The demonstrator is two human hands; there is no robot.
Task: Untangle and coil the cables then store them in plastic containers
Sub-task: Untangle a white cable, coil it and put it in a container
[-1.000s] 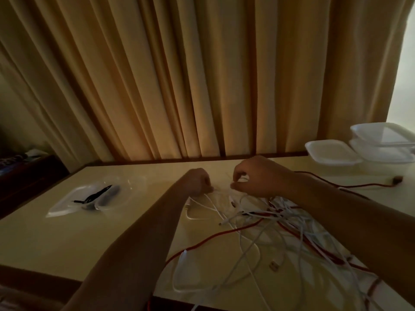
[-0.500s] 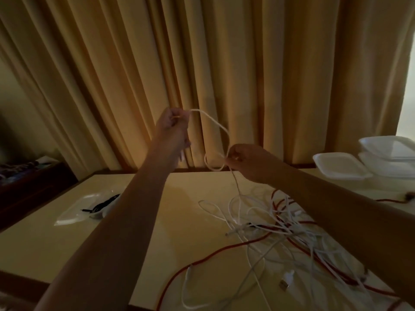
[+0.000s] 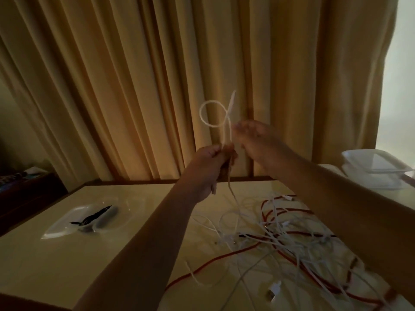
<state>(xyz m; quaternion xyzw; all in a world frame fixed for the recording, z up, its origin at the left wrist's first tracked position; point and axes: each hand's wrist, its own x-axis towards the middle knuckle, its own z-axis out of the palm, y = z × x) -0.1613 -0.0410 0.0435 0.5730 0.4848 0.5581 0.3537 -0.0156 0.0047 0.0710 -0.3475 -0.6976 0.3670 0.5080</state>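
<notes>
One cam, head-worn, wide-angle. Looks fwd & a bit down across tabletop (image 3: 56, 277) toward curtain (image 3: 134, 86). Close in: forearms (image 3: 143, 254) enter from bottom edge, left hand (image 3: 213, 164) & right hand (image 3: 256, 140) approx mid-frame.

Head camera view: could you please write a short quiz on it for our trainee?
1. True or false: the left hand grips a white cable that loops above it.
2. Which colours make up the tangle on the table? A) white and red B) blue and green C) all black
3. Fill in: the stacked plastic containers stand at the table's far ___ side.
Key: 1 true; 2 A; 3 right.
</notes>
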